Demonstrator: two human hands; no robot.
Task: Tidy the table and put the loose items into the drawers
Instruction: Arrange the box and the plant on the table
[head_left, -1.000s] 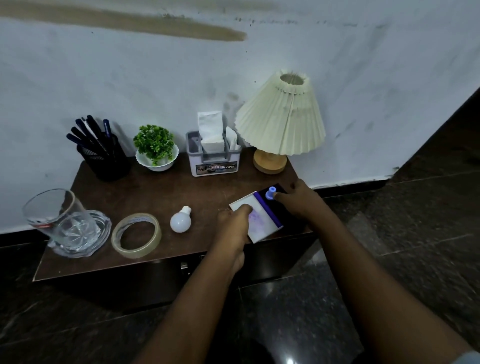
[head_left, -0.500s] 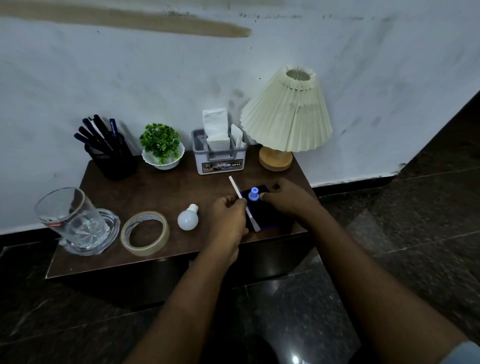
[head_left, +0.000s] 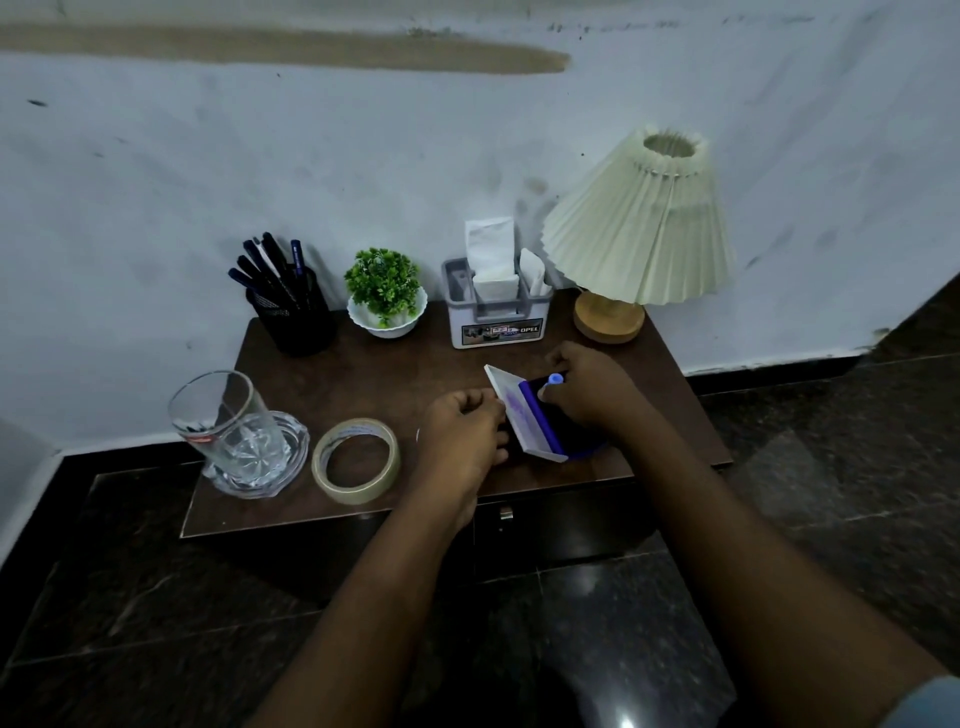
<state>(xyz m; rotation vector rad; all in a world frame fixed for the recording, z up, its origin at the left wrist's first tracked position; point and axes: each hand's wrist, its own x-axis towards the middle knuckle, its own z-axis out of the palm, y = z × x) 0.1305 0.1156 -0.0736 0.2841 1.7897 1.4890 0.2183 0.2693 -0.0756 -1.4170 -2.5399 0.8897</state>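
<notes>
I see fingers of left hand curled on flat, white-lidded stamp pad; right hand pinches small round blue cap; glossy brown tabletop.

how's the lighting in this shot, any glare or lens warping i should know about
Head view: dim overall, the lamp looks unlit and the drawer front under the table is almost black; head view: one bright glare spot on the polished floor at the bottom edge; head view: wide-angle bowing curves the skirting and the table edges.
</notes>
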